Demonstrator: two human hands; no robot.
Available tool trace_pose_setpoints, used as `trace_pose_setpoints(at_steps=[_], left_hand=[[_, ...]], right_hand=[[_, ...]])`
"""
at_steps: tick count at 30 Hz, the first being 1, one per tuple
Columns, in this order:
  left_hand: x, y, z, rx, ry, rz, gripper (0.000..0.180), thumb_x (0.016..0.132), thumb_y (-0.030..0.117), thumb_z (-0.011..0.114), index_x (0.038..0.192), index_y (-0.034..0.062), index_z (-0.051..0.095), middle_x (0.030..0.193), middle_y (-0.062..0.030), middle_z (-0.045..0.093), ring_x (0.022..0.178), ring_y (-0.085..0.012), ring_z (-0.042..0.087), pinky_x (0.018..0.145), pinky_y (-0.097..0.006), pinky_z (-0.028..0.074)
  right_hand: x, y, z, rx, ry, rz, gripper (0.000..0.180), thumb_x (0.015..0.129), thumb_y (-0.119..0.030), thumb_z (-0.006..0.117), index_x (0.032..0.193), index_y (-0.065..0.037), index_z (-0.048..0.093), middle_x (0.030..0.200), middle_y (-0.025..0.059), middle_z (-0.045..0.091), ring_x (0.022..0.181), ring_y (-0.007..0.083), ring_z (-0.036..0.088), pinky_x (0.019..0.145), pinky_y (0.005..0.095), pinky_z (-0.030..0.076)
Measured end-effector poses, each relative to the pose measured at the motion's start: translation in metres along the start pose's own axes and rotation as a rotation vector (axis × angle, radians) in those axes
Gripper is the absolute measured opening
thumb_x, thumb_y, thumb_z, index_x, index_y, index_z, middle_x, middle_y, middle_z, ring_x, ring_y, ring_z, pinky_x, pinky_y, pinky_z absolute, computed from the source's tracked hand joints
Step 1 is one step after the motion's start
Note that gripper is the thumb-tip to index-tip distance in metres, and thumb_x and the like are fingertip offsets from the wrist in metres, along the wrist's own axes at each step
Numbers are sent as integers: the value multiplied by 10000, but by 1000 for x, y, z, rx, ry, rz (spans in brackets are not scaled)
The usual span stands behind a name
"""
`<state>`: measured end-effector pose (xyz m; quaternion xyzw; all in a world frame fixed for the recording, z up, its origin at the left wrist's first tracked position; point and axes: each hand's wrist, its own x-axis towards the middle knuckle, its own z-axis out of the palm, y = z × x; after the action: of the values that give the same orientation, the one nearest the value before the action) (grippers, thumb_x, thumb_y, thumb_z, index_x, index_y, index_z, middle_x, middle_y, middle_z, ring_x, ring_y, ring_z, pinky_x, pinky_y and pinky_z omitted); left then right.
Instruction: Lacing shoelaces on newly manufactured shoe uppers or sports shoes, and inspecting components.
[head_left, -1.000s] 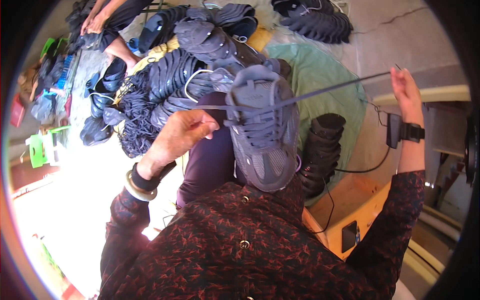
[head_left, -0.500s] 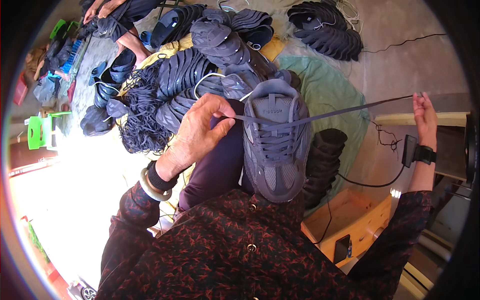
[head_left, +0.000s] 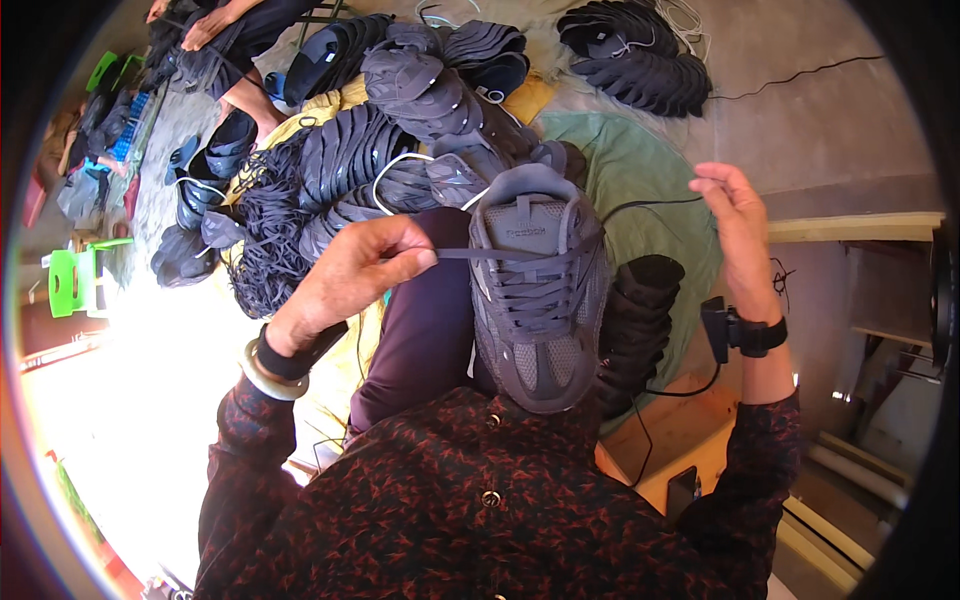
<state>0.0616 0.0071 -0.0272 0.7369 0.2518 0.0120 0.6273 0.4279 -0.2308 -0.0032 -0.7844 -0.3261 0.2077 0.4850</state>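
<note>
Both hands were lacing the grey sneaker [head_left: 535, 290] on the lap, left hand [head_left: 355, 270] pinching the lace [head_left: 520, 252] beside its tongue, right hand [head_left: 735, 215] gripping the far end, likely needing another eyelet next

Right hand [head_left: 735, 215] drawn closer to shoe [head_left: 535, 285]; lace [head_left: 640, 205] now slack

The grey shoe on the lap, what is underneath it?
The grey shoe rests on a leg in dark purple trousers. A stack of black soles stands beside it. The shoe's own sole is hidden.
</note>
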Motion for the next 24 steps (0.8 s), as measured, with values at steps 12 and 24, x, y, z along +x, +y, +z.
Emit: trace_pose_setpoints(at_steps=[12,24], left_hand=[[-48,42,-15,-174,173,170,93,923,99,701,891,15,674,818,-46,655,774,-160,636,862,-399,514],[-92,134,15,-499,-258,845,92,924,84,690,885,3,668,857,-50,644,788,-162,623,875,-434,505]], right_hand=[[-45,-49,76,85,-369,25,168,1017,-77,532,1143,12,600,944,96,710,798,137,646,730,289,540],[-60,-63,83,-233,-330,-196,54,883,-22,672,909,0,630,851,115,661,742,245,637,658,343,487]])
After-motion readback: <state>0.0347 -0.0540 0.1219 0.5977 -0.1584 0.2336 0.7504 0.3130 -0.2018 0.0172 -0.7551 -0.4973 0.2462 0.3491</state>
